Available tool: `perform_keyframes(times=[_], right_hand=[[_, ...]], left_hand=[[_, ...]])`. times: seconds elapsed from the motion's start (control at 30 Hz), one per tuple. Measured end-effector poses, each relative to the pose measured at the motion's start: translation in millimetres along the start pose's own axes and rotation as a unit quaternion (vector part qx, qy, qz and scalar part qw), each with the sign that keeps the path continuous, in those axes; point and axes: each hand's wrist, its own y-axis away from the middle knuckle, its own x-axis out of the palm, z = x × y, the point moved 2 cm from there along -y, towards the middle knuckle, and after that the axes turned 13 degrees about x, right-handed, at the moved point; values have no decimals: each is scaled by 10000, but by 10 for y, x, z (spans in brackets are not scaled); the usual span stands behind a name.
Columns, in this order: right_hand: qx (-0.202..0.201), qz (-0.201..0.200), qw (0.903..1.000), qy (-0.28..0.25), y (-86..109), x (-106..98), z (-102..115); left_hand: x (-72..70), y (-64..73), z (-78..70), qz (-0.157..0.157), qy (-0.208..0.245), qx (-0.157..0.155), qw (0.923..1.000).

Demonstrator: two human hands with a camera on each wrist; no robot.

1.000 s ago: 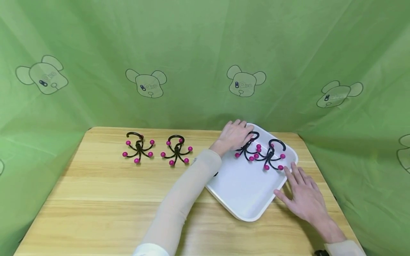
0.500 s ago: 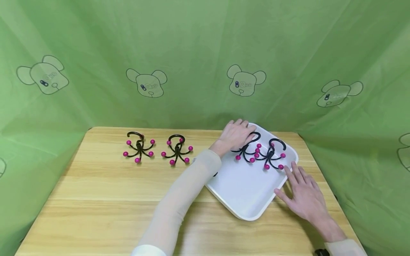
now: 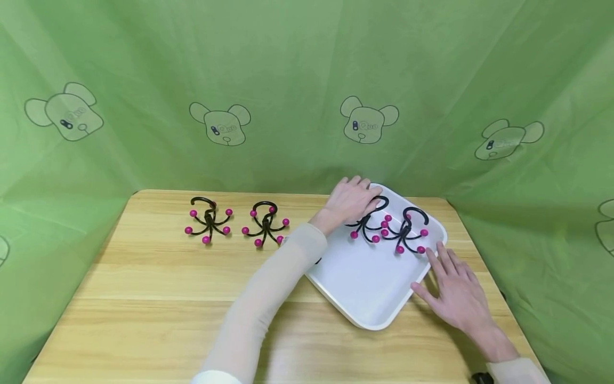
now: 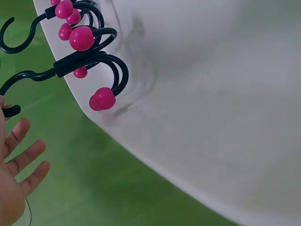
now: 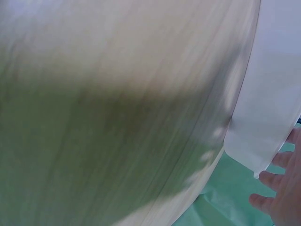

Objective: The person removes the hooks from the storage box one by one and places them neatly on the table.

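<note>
A white tray point(image 3: 366, 282) lies turned at an angle on the right of the table. Inside its far end, my left hand point(image 3: 346, 201) pinches the hook of a black hanger point(image 3: 366, 223) with curved arms and pink ball tips. The left wrist view shows this hanger point(image 4: 77, 63) tilted, the hand's other fingers point(image 4: 28, 157) spread apart. A second such hanger point(image 3: 405, 232) sits close to its right in the tray. My right hand point(image 3: 458, 293) has its fingers spread along the tray's right rim, holding nothing.
Two more black hangers with pink balls, one on the far left point(image 3: 209, 220) and one nearer the tray point(image 3: 265, 226), stand on the wooden table point(image 3: 158, 298). A black piece point(image 3: 318, 261) shows beside the left sleeve, mostly hidden. A green curtain point(image 3: 288, 64) surrounds the table.
My left hand and forearm have shifted slightly left, and the hanger it pinches has moved a little with it. My right hand has stayed at the tray's rim.
</note>
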Motion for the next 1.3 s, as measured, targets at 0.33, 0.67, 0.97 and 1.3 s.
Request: perform_keyframes(times=[0.33,0.67,0.97,1.3], right_hand=[[0,9,10000,0,-3,-5,-6],[5,12,10000,-5,2,-10,-12],[6,5,10000,-8,5,-10,-8],[12,26,10000,29,-1,-3,0]], left_hand=[[-191,109,25,-276,-89,160,9995],[-406,244,9,-555,-289,329,9975],[-555,425,-18,-755,-338,489,9954],[-637,662,4,-883,-404,631,9933]])
